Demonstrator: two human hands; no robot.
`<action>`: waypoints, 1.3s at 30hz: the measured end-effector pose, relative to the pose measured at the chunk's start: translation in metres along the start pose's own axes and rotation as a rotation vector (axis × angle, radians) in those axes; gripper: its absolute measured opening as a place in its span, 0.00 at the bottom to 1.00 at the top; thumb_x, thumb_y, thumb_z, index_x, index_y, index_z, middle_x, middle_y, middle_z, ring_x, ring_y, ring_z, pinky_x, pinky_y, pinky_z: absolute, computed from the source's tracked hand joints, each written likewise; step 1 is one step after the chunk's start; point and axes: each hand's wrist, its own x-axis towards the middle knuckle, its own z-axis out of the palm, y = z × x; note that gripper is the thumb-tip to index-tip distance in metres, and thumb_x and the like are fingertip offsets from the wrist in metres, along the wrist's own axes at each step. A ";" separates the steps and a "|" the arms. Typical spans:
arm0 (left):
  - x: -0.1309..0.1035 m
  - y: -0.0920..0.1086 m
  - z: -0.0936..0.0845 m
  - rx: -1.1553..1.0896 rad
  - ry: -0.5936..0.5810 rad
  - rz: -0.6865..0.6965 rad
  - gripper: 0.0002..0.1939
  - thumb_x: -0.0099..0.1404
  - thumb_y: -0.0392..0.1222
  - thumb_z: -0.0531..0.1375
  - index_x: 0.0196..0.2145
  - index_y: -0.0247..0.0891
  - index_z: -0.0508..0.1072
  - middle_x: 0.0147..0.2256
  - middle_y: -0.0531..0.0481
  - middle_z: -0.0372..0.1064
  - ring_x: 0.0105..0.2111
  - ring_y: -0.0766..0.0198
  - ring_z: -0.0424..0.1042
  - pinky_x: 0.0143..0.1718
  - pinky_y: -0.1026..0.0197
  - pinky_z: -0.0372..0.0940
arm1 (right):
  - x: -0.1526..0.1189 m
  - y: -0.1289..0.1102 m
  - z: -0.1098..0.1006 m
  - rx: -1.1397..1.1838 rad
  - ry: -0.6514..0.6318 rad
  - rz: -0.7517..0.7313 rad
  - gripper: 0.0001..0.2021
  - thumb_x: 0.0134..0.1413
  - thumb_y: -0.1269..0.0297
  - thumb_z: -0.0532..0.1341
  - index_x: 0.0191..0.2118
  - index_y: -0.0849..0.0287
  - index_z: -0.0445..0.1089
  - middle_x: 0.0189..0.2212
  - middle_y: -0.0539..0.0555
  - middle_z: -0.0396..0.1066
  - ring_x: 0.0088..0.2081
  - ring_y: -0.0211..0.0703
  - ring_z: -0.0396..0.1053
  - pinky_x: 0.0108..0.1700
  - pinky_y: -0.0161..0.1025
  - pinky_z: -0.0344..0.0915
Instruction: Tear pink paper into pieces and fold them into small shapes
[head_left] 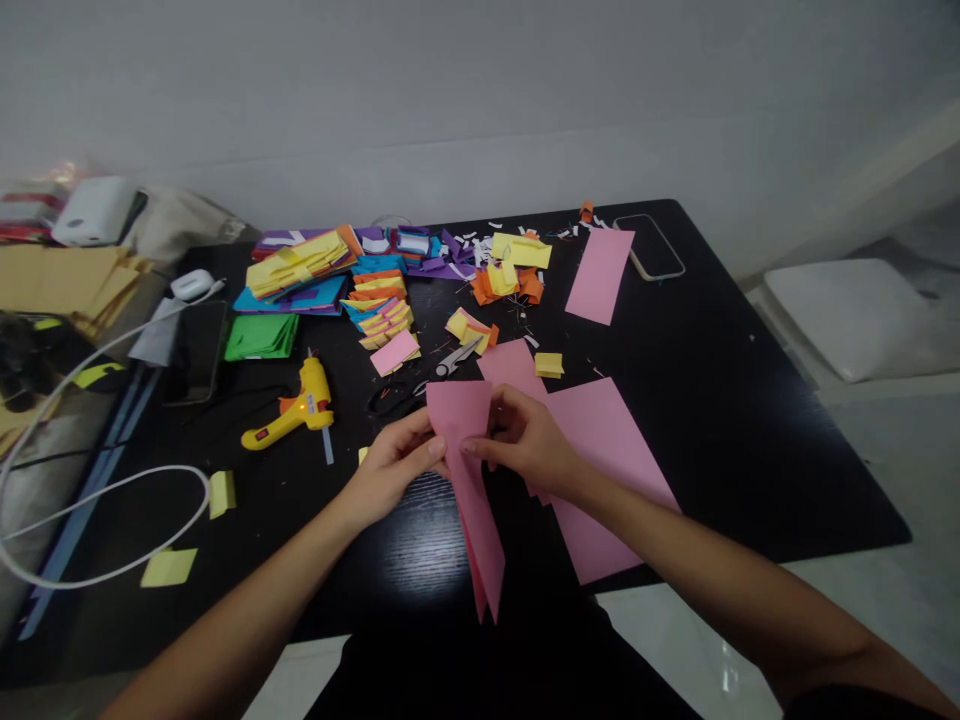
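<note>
A folded sheet of pink paper (480,510) is held up between both hands, its lower end parting into layers above the table's near edge. My left hand (394,465) pinches its left side, thumb on the near face. On the right side, my right hand (529,440) grips it with thumb in front and fingers curled behind. Larger pink sheets (611,470) lie flat beside and partly under my right forearm. Just beyond the held paper are scissors (455,358) with dark handles, partly hidden by the left hand and paper.
A yellow glue gun (292,410) with a lit orange light lies left, near a phone (196,350) and a looping white cable (105,490). Stacks of folded coloured paper (300,265) and scraps line the back. A pink strip (600,275) lies by a clear phone case (660,250).
</note>
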 end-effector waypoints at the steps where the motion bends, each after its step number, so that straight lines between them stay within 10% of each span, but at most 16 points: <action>1: -0.001 0.001 0.001 0.008 0.000 0.002 0.25 0.69 0.57 0.66 0.56 0.37 0.78 0.42 0.41 0.80 0.36 0.57 0.80 0.38 0.59 0.76 | -0.001 0.000 0.001 0.004 0.010 -0.004 0.25 0.39 0.58 0.81 0.41 0.54 0.70 0.34 0.48 0.73 0.31 0.39 0.71 0.26 0.35 0.72; 19: -0.008 0.014 0.007 -0.044 0.070 -0.224 0.25 0.61 0.59 0.71 0.47 0.36 0.80 0.40 0.41 0.81 0.38 0.48 0.82 0.36 0.52 0.78 | -0.006 -0.006 0.004 -0.028 -0.001 -0.009 0.18 0.48 0.51 0.77 0.30 0.56 0.72 0.24 0.48 0.73 0.24 0.38 0.71 0.21 0.33 0.69; 31: -0.006 0.016 0.019 0.034 0.178 -0.273 0.20 0.56 0.47 0.76 0.41 0.34 0.76 0.29 0.50 0.75 0.24 0.62 0.76 0.28 0.57 0.77 | -0.009 -0.009 0.004 0.049 0.018 -0.049 0.17 0.53 0.49 0.74 0.36 0.57 0.74 0.27 0.49 0.74 0.25 0.39 0.73 0.20 0.34 0.72; 39: -0.010 0.017 0.014 0.054 0.102 -0.191 0.19 0.63 0.50 0.71 0.45 0.35 0.80 0.39 0.44 0.81 0.38 0.55 0.79 0.40 0.57 0.74 | -0.009 -0.010 0.005 -0.035 0.038 -0.025 0.18 0.55 0.48 0.73 0.32 0.57 0.73 0.20 0.47 0.71 0.19 0.35 0.68 0.19 0.32 0.68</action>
